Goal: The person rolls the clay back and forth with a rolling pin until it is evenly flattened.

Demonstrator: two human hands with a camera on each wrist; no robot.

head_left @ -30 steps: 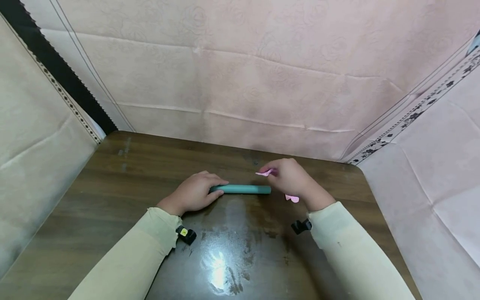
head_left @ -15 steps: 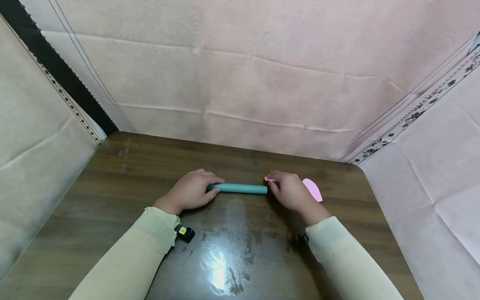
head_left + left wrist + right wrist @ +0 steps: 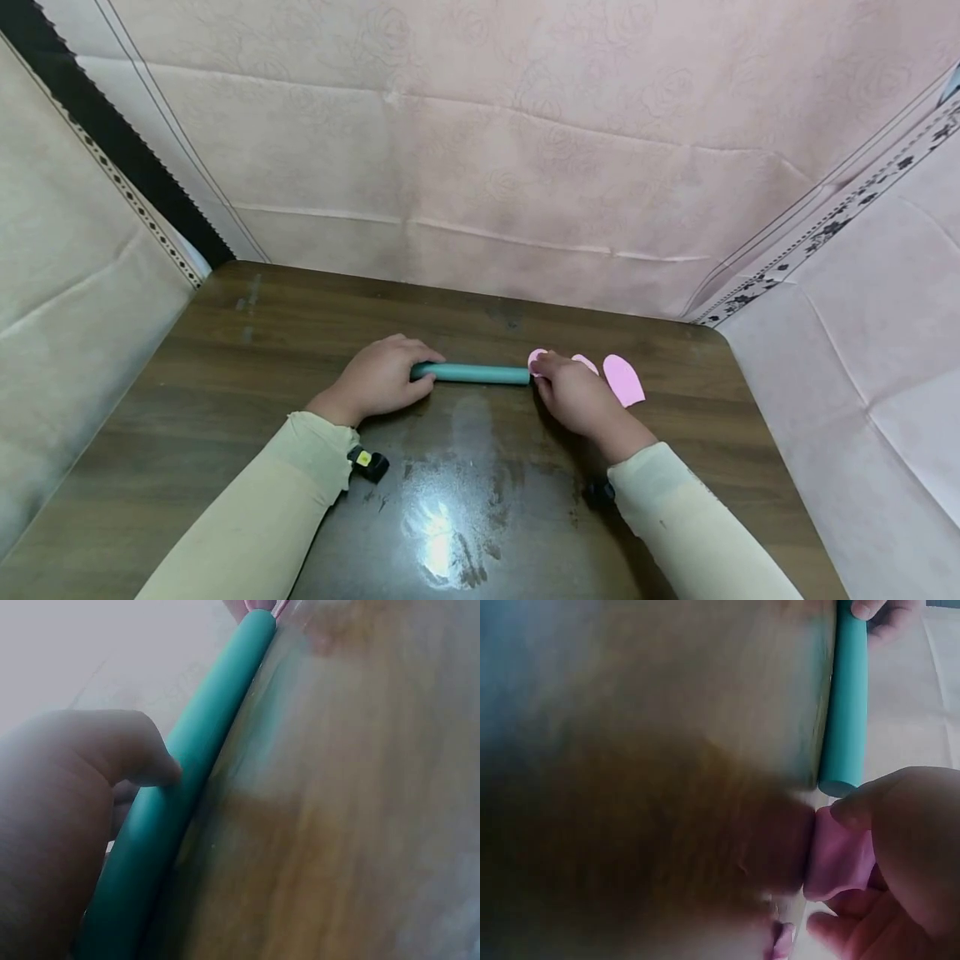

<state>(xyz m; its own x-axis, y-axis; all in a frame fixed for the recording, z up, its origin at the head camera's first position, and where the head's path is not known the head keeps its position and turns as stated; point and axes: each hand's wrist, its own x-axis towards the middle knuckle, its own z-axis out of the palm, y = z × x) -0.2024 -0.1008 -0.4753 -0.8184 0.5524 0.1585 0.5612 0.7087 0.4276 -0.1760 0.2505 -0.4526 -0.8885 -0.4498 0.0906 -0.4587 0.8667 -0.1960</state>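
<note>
A smooth teal rod (image 3: 483, 375) lies across the table. My left hand (image 3: 384, 377) grips its left end, thumb (image 3: 154, 765) on the near side and the fingers over the far side. At the rod's other end my right hand (image 3: 576, 398) pinches a thin, soft pink piece (image 3: 840, 859) between thumb and fingers, close against the rod's tip. Part of that piece is hidden by the fingers. Beyond the right hand lie a petal-shaped pink piece (image 3: 624, 382) and a smaller-looking pink piece (image 3: 586, 362), partly covered by the hand.
The brown wood-grain table (image 3: 300, 317) has smears and a bright light reflection in front of the rod. Pale cloth (image 3: 480, 167) hangs behind it and on both sides. Each wrist carries a small black camera (image 3: 369, 465).
My right hand has come down and nearer, bringing the pink piece to the rod's end and uncovering two pink pieces behind it. The rod and left hand have shifted slightly left.
</note>
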